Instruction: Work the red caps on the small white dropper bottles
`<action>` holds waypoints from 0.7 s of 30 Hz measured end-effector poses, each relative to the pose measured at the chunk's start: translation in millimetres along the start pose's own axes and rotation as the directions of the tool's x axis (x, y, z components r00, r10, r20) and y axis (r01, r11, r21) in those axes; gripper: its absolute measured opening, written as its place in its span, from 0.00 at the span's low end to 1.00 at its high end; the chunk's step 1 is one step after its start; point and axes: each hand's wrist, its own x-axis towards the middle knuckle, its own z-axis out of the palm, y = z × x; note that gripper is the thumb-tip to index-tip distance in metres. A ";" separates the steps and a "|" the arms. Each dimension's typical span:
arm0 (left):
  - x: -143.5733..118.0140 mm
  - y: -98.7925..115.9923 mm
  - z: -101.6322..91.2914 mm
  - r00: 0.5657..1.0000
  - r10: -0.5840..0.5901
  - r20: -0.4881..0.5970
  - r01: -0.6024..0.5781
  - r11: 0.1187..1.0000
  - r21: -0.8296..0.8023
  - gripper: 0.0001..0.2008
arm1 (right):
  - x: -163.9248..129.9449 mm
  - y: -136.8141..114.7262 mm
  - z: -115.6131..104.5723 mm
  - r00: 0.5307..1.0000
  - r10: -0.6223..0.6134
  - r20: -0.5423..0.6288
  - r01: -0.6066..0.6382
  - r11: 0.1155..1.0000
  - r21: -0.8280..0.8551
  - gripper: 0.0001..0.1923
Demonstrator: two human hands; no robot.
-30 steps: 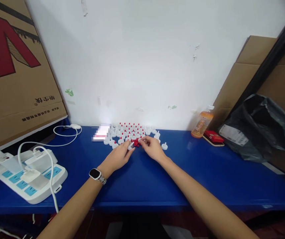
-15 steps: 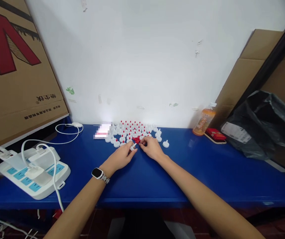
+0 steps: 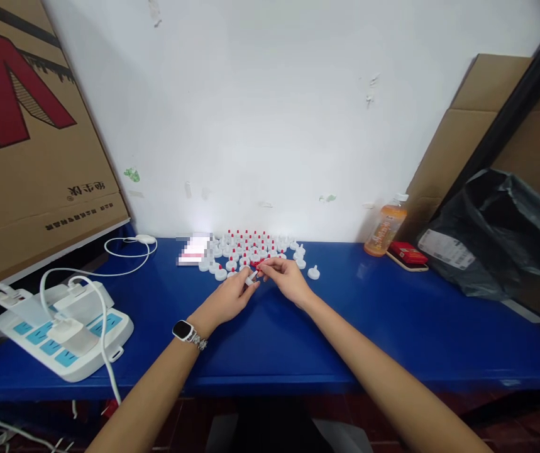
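Several small white caps with red tips (image 3: 251, 245) stand in rows on the blue table (image 3: 298, 327) by the white wall. A little heap of loose red tips (image 3: 256, 262) lies just in front of them. My left hand (image 3: 229, 296), with a watch on its wrist, pinches a white cap (image 3: 251, 278) between thumb and finger. My right hand (image 3: 286, 280) meets it from the right, with a small red tip (image 3: 259, 268) held at its fingertips right beside the white cap. One lone white cap (image 3: 314, 273) sits to the right of my right hand.
A white power strip (image 3: 62, 336) with plugged chargers and cables lies at the left. A blurred phone (image 3: 193, 249) rests near the caps. An orange drink bottle (image 3: 385, 231), a red box (image 3: 407, 255), a black bag (image 3: 496, 236) and cardboard boxes (image 3: 29, 132) flank the table.
My right hand has lifted off the red heap with a red tip and moved left to the white cap in my left hand. The view has shifted slightly.
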 end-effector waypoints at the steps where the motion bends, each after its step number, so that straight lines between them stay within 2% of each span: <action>1: -0.4 1.1 0.0 1.000 0.003 0.003 -0.003 1.000 -0.003 0.12 | -0.5 -0.4 1.2 1.000 -0.005 0.004 0.005 1.000 0.003 0.16; 8: -2.7 8.7 1.3 1.000 -0.004 -0.004 0.004 1.000 0.003 0.13 | -3.4 2.3 7.8 0.997 -0.050 -0.059 0.047 0.997 -0.056 0.16; 13: -1.8 7.5 4.3 1.000 0.008 -0.027 -0.009 1.000 -0.005 0.12 | -10.2 0.6 14.0 0.985 -0.111 -0.131 0.082 0.974 -0.209 0.16; 21: -2.0 7.0 6.7 0.998 0.031 -0.053 -0.033 0.999 -0.040 0.11 | -19.6 -8.0 24.3 0.966 -0.201 -0.160 0.134 0.926 -0.353 0.16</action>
